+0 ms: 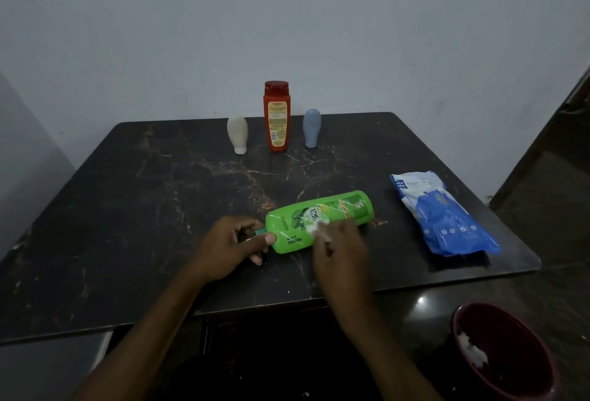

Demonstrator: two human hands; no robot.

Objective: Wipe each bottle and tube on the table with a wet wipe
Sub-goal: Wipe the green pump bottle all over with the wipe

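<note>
A green bottle (329, 217) lies on its side near the front of the dark marble table (159, 196). My left hand (231, 245) grips its capped end at the left. My right hand (340, 249) presses a white wet wipe (319, 230) onto the bottle's label; most of the wipe is hidden under the fingers. At the back of the table a red bottle (277, 116) stands upright, with a white tube (238, 133) on its cap to the left and a grey-blue tube (312, 127) on its cap to the right.
A blue and white pack of wet wipes (442, 213) lies at the right side of the table. A dark red bin (504, 352) holding crumpled white wipes stands on the floor at the lower right. A pale wall rises behind the table.
</note>
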